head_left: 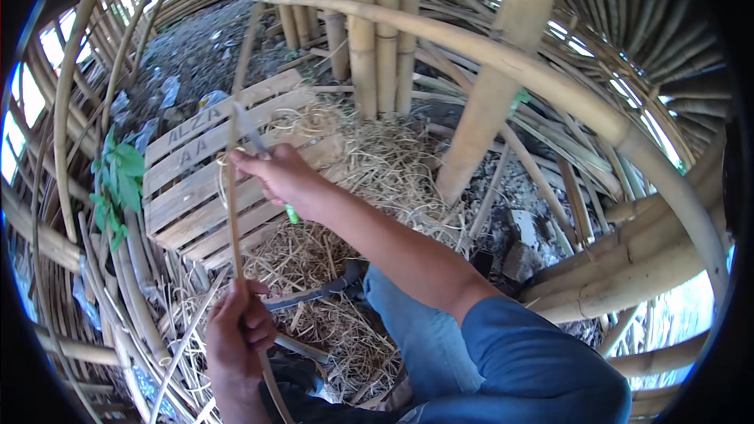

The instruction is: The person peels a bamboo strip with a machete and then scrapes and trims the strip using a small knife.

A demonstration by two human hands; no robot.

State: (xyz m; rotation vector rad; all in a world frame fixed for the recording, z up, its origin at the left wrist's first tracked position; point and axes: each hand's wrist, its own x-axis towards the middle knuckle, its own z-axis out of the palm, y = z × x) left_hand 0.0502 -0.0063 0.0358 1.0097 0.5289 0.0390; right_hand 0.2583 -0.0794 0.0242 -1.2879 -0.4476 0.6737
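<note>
My left hand is closed around the lower part of a long, thin bamboo strip, which stands nearly upright before me. Higher up, my right hand grips a knife. Its blade points up and away, close to the strip, and a bright green handle end shows below my fist. The right thumb lies against or very near the strip; I cannot tell whether the blade touches it. Behind both is a slatted wooden panel with stencilled letters. Bamboo shavings are heaped beside it.
Upright bamboo poles stand ahead, with a slanted thick pole to their right. A curved bamboo pole arches across the upper right. Green leaves grow at the left. A dark curved object lies among shavings near my knee.
</note>
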